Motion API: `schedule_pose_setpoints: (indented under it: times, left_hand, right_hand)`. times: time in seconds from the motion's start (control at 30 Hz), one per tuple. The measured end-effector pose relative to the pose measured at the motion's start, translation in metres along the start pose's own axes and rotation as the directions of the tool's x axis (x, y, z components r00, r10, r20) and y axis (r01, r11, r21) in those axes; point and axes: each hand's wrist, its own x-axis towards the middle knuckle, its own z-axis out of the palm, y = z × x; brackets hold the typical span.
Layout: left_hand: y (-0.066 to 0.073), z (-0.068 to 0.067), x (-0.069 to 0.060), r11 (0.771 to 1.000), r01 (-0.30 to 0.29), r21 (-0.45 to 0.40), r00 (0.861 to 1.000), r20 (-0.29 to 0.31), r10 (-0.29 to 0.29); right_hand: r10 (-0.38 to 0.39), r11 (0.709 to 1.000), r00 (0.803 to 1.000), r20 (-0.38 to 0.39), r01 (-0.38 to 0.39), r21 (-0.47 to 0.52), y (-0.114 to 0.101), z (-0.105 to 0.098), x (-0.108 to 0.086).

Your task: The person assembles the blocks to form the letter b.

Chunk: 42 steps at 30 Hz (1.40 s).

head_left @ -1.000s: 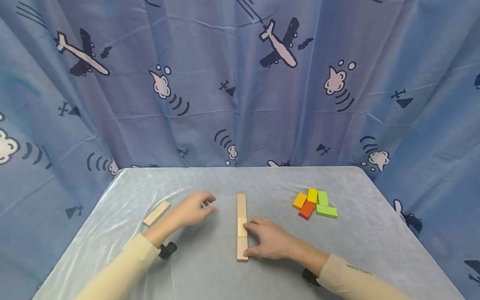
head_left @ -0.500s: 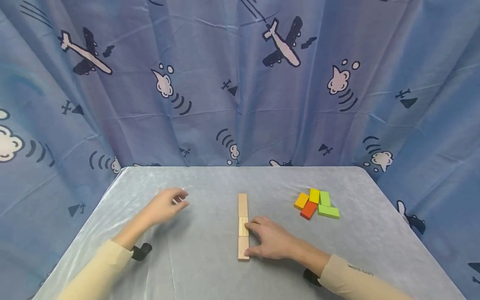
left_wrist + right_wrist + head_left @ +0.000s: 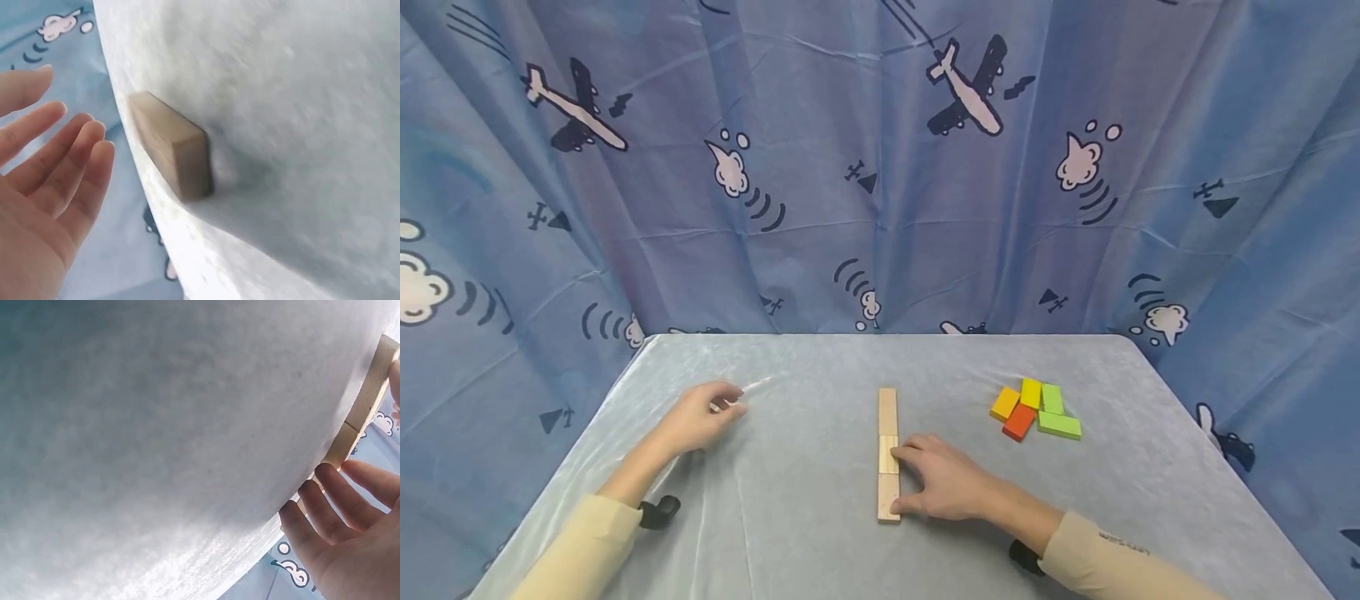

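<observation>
Three plain wooden blocks form a straight row (image 3: pixel 887 412) in the middle of the table, laid end to end. My right hand (image 3: pixel 943 479) touches its right side, index finger at the middle block and thumb at the nearest one, fingers spread rather than wrapped round. In the right wrist view the row (image 3: pixel 374 384) runs past the fingertips. My left hand (image 3: pixel 696 417) hovers at the table's left, fingers loosely bent and holding nothing. A separate wooden block (image 3: pixel 172 147) lies near it in the left wrist view, apart from the fingers; the hand mostly covers it in the head view.
On the right of the table lies a cluster of coloured blocks: orange (image 3: pixel 1005 403), yellow (image 3: pixel 1031 392), red (image 3: pixel 1018 422) and green (image 3: pixel 1060 425). A pale cloth (image 3: pixel 805 517) covers the table. Behind it hangs a blue curtain (image 3: pixel 820 208) with aeroplane prints.
My left hand has moved left from beside the row, back over the loose wooden block, which it now mostly hides. The right hand has stayed at the row.
</observation>
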Motion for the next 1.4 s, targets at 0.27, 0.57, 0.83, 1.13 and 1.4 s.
schedule_pose_setpoints:
  times: [0.27,0.57,0.83,1.13,1.4]
  left_hand:
    - [-0.019,-0.003,-0.011,0.997,0.067,0.035,0.997,0.033,-0.068]
    - [-0.025,-0.002,-0.015,0.991,0.137,-0.012,0.985,0.110,-0.135]
    - [-0.026,-0.008,-0.012,0.977,0.169,-0.128,0.959,0.251,-0.132]
    - [-0.036,-0.005,-0.011,0.991,0.101,-0.088,0.964,0.255,-0.076]
    - [-0.035,0.001,-0.007,0.998,0.065,-0.023,0.973,0.223,-0.058]
  right_hand:
    - [0.007,1.000,1.000,0.005,-0.007,-0.012,-0.001,0.001,0.000]
    - [0.014,1.000,1.000,0.008,-0.014,-0.015,-0.001,0.001,0.000]
    - [0.012,1.000,1.000,-0.010,-0.012,-0.027,0.000,0.002,0.001]
    - [0.010,0.999,1.000,-0.004,-0.010,-0.038,0.002,0.002,0.001]
    - [0.009,0.999,1.000,-0.005,-0.009,-0.035,0.001,0.002,0.000]
